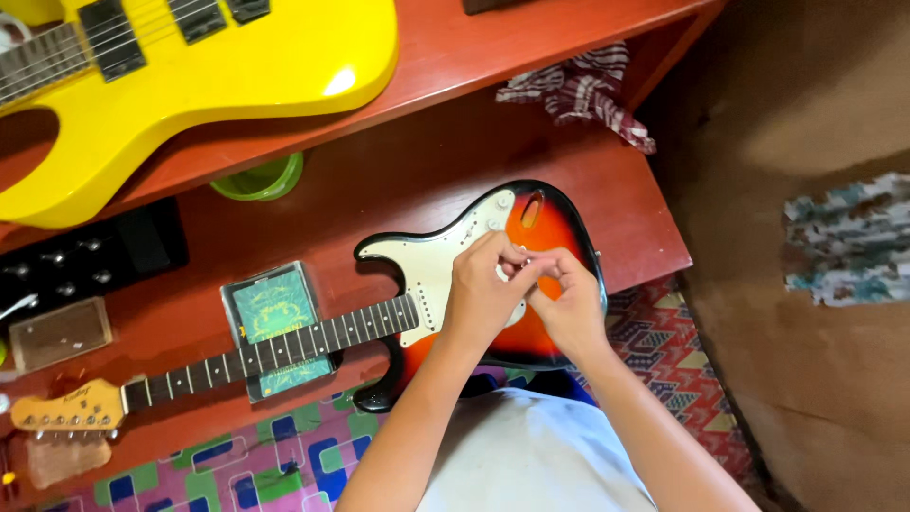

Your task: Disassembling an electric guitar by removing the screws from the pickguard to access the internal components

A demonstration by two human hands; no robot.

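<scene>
over the sunburst guitar point(545, 223), left hand point(483, 289) and right hand point(569, 303) pinch a tiny part, grip narrow; it could slip and scratch the white pickguard point(427, 261).

This looks like a small home guitar repair corner. A sunburst guitar point(531, 284) lies flat on a low red tabletop point(379, 190), and a yellow guitar point(237, 66) rests on a red shelf point(512, 47) just above it. A black part with tuning pegs point(85, 256) sits at the left. The homely side shows in a checked cloth point(578, 90) on the tabletop's corner, a patterned mat point(682, 351) below it, a small rug point(848, 237) on the brown floor point(758, 142), and a green bowl point(261, 178).
</scene>
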